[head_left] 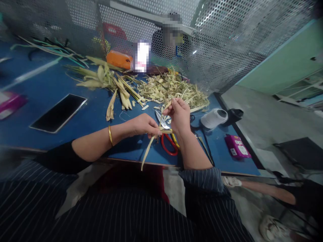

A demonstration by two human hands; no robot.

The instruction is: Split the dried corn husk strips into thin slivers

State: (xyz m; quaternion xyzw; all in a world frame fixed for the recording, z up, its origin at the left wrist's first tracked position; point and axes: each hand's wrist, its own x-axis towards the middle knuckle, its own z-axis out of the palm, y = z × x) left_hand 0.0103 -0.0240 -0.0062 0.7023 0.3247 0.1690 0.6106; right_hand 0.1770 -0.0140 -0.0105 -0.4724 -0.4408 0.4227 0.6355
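Observation:
Over the front of the blue table, my left hand (147, 125) pinches a pale strip of dried corn husk (147, 153), whose long tail hangs down toward the table's edge. My right hand (179, 112) is to the right and slightly higher, its thumb and fingers closed on the upper end of the husk strip. A short piece of husk crosses the strip at my left fingertips. Beneath my hands lie scissors (169, 144) with red and yellow handles, blades pointing away, partly covered by the hands.
A heap of husk scraps (174, 85) lies behind my hands, with larger dried husks (101, 77) to its left. A phone (59, 112) rests at left. White thread (214, 118), black thread (234, 115) and a purple packet (237, 147) stand right. A perforated metal screen (83, 20) rises behind; another person's leg shows lower right.

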